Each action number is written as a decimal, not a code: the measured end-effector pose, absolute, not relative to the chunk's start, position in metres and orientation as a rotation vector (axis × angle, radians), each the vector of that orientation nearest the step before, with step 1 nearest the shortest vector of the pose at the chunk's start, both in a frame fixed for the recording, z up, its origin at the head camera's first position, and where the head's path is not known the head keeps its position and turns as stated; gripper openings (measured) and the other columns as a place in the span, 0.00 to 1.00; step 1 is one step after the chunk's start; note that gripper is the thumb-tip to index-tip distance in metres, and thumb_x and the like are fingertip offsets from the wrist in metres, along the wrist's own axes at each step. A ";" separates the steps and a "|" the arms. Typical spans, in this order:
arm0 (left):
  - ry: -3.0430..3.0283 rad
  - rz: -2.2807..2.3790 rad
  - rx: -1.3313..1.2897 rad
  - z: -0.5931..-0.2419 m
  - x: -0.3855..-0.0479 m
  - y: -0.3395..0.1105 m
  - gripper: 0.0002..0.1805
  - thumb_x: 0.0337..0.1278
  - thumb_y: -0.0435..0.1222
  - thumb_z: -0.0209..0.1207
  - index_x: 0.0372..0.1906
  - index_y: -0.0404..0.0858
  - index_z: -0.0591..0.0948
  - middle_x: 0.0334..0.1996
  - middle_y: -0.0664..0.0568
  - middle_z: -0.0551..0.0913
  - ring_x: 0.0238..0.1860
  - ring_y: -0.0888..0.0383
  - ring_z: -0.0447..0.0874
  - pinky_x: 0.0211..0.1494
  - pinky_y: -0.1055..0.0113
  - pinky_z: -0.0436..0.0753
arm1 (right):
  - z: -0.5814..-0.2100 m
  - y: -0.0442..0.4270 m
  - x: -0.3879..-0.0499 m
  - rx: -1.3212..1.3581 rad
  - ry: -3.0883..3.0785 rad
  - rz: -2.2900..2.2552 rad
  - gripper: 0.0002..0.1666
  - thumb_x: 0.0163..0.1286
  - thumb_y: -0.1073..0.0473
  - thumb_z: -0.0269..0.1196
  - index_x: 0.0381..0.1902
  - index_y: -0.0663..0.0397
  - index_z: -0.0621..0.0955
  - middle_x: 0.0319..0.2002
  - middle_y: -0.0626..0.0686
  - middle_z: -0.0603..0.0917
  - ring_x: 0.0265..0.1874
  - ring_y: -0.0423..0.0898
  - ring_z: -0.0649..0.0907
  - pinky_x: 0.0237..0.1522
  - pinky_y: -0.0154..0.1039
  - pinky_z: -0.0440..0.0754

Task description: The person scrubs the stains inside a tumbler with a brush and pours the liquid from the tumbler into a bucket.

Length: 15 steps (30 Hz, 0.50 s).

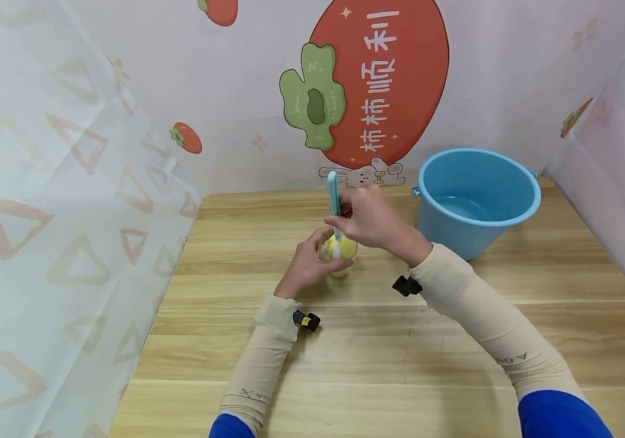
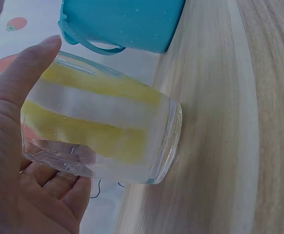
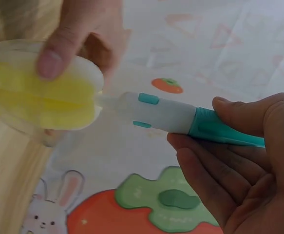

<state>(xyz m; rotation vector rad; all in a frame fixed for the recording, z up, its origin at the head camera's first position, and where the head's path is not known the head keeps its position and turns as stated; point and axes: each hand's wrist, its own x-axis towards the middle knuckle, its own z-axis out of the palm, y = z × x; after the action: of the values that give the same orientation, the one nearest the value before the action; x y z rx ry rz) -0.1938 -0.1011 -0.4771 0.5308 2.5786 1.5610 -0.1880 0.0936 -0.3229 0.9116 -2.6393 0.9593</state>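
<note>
A clear drinking glass (image 2: 90,170) stands on the wooden table, and my left hand (image 1: 312,261) grips it around the side, thumb and fingers on opposite walls. Inside the glass sits the yellow and white sponge head (image 3: 39,97) of a bottle brush, filling most of it. My right hand (image 1: 375,222) pinches the brush's teal and white handle (image 3: 219,126) between thumb and fingers, above the rim. In the head view the handle points nearly straight up, and the hands partly cover the glass.
A blue bucket (image 1: 476,182) stands at the back right, near the right forearm. The wooden table (image 1: 400,365) ends against a printed backdrop with a persimmon picture (image 1: 400,79). A few small wet marks (image 1: 408,331) dot the tabletop. Pale sheeting (image 1: 72,213) borders the left side.
</note>
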 end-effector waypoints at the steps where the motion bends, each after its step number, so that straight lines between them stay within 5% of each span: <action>1: 2.576 1.564 0.538 -0.477 -0.194 -0.101 0.47 0.48 0.62 0.78 0.75 0.64 0.70 0.71 0.63 0.77 0.75 0.51 0.73 0.73 0.40 0.75 | -0.319 0.094 -0.188 0.913 -2.626 0.958 0.11 0.69 0.57 0.74 0.36 0.60 0.88 0.31 0.55 0.92 0.28 0.45 0.91 0.33 0.42 0.89; 8: 2.586 1.565 0.589 -0.479 -0.196 -0.102 0.44 0.49 0.59 0.78 0.73 0.61 0.72 0.58 0.62 0.84 0.57 0.55 0.84 0.60 0.49 0.83 | -0.300 0.095 -0.185 0.867 -2.568 0.973 0.11 0.69 0.56 0.75 0.39 0.59 0.89 0.32 0.54 0.93 0.32 0.46 0.92 0.36 0.42 0.89; 15: 2.598 1.540 0.529 -0.478 -0.194 -0.102 0.48 0.48 0.63 0.77 0.75 0.64 0.70 0.73 0.61 0.77 0.76 0.50 0.72 0.75 0.40 0.74 | -0.329 0.090 -0.187 0.836 -2.659 0.989 0.12 0.71 0.55 0.73 0.35 0.59 0.88 0.31 0.54 0.93 0.28 0.44 0.91 0.31 0.39 0.87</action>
<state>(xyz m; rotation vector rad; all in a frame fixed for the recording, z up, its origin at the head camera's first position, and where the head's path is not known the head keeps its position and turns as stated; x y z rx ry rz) -0.1942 -0.1015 -0.4780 0.5292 2.5980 1.5404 -0.1866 0.0898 -0.3295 0.8361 -2.6588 0.9893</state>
